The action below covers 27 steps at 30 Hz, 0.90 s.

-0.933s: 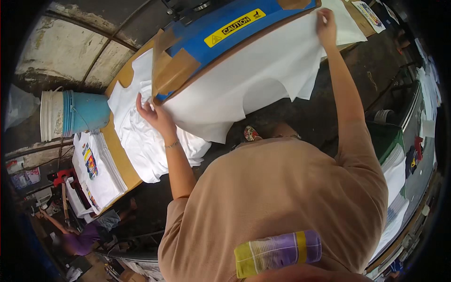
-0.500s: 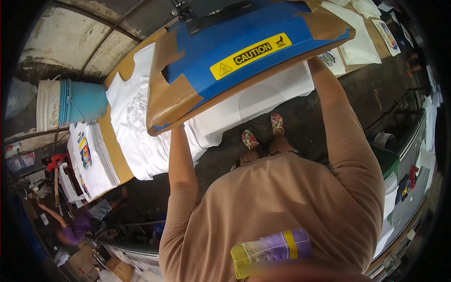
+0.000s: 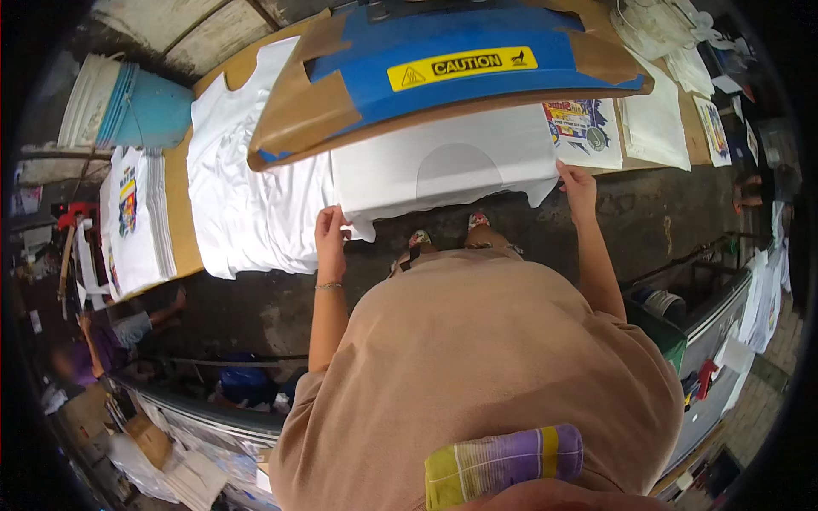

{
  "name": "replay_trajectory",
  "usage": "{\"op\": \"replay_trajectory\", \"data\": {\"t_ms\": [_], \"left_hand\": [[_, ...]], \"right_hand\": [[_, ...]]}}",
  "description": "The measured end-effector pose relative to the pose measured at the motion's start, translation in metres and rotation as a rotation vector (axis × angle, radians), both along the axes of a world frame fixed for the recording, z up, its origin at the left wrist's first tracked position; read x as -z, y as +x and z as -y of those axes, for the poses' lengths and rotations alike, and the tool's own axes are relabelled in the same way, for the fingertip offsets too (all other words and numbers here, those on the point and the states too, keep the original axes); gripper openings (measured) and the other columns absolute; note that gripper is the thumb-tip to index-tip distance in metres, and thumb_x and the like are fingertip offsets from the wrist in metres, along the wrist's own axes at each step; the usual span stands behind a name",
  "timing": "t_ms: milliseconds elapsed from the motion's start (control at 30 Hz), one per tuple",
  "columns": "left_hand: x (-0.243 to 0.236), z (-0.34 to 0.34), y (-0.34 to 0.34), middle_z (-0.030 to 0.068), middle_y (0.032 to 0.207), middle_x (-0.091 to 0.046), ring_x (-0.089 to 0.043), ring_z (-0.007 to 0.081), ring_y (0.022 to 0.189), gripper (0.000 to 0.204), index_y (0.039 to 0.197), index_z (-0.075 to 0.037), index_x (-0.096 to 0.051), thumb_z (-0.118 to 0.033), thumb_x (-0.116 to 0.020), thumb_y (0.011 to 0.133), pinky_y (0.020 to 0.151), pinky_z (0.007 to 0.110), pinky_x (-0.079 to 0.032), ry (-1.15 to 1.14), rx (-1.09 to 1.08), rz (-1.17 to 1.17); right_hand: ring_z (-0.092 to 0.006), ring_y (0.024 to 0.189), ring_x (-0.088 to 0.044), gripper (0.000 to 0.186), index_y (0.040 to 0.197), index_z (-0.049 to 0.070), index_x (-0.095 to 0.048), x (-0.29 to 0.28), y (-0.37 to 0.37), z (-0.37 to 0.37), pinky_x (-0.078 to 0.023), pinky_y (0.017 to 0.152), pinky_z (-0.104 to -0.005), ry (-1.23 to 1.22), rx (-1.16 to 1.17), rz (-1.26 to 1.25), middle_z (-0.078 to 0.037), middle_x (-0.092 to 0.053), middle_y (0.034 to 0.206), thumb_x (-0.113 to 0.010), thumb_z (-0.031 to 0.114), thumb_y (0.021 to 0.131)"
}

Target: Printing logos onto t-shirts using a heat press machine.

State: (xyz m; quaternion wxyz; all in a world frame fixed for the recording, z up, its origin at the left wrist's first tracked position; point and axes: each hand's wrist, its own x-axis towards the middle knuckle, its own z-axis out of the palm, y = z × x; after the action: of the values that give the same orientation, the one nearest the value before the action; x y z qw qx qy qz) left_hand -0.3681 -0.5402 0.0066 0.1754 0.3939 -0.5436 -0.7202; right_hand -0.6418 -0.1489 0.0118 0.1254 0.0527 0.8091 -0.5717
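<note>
A white shirt (image 3: 381, 175) lies spread beneath the raised blue upper plate of a heat press (image 3: 452, 38), whose edges are covered with brown tape. Its near edge hangs over the front, and a curved neckline shape shows in the middle. At the left front corner, my left hand (image 3: 331, 228) pinches the cloth. My right hand (image 3: 579, 189) grips the right corner between thumb and fingers. The part of the shirt farther under the plate is hidden.
Rumpled white shirts (image 3: 247, 187) lie left of the press, beside a stack of printed shirts (image 3: 136, 221) and blue and white buckets (image 3: 141, 106). A printed sheet (image 3: 596, 140) and white sheets (image 3: 654, 128) lie to the right. Another person (image 3: 98, 349) is at far left.
Both hands have come out from the press's front edge and moved nearer to me, now at the shirt's front corners. The view has shifted, showing more of the shirt under the plate.
</note>
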Motion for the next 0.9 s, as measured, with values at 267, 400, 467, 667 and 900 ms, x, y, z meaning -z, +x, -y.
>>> {"op": "replay_trajectory", "data": {"t_ms": [267, 400, 467, 667, 900], "left_hand": [[-0.025, 0.025, -0.011, 0.0027, 0.073, -0.051, -0.044, 0.0099, 0.064, 0.016, 0.085, -0.001, -0.051, -0.015, -0.055, 0.093, 0.058, 0.026, -0.038, -0.905, -0.032, 0.132], [-0.046, 0.075, -0.062, 0.0082, 0.078, -0.063, -0.063, 0.0155, 0.063, 0.029, 0.114, -0.001, -0.044, -0.011, -0.059, 0.09, 0.06, 0.025, -0.048, -0.535, 0.03, -0.342], [-0.045, 0.108, -0.106, 0.0119, 0.086, -0.065, -0.067, 0.019, 0.072, 0.039, 0.12, 0.001, -0.041, -0.013, -0.06, 0.09, 0.07, 0.029, -0.051, -0.553, 0.04, -0.484], [-0.008, 0.213, -0.211, 0.0107, 0.111, -0.059, -0.061, 0.0209, 0.097, 0.038, 0.123, 0.001, -0.047, -0.021, -0.055, 0.092, 0.085, 0.037, -0.05, -0.369, 0.279, -0.272], [0.047, 0.257, -0.239, 0.0109, 0.114, -0.057, -0.058, 0.0217, 0.101, 0.042, 0.125, 0.0, -0.046, -0.026, -0.052, 0.093, 0.088, 0.036, -0.048, -0.17, 0.385, -0.039]], "right_hand": [[-0.0118, 0.061, -0.055, 0.02, 0.082, -0.001, -0.05, -0.032, -0.04, 0.005, -0.042, 0.051, -0.0247, -0.064, -0.215, -0.385, -0.006, -0.058, 0.07, -0.06, 0.014, 0.09], [-0.0145, 0.064, -0.059, 0.014, 0.09, 0.001, -0.053, -0.049, -0.113, 0.034, -0.047, 0.056, -0.0247, -0.394, -0.246, -0.32, -0.006, -0.06, 0.075, -0.062, 0.011, 0.088], [-0.015, 0.069, -0.06, 0.019, 0.102, 0.002, -0.056, -0.044, -0.159, 0.058, -0.049, 0.062, -0.0258, -0.367, -0.406, -0.597, -0.008, -0.061, 0.086, -0.063, 0.012, 0.088], [-0.0169, 0.086, -0.059, 0.033, 0.117, 0.001, -0.055, -0.021, -0.285, 0.136, -0.05, 0.075, -0.0324, -0.733, -0.323, -0.328, -0.009, -0.058, 0.109, -0.061, 0.015, 0.088], [-0.0178, 0.092, -0.057, 0.037, 0.12, 0.002, -0.052, -0.006, -0.331, 0.158, -0.048, 0.079, -0.0327, -0.671, -0.285, -0.363, -0.01, -0.056, 0.114, -0.057, 0.02, 0.089]]}}
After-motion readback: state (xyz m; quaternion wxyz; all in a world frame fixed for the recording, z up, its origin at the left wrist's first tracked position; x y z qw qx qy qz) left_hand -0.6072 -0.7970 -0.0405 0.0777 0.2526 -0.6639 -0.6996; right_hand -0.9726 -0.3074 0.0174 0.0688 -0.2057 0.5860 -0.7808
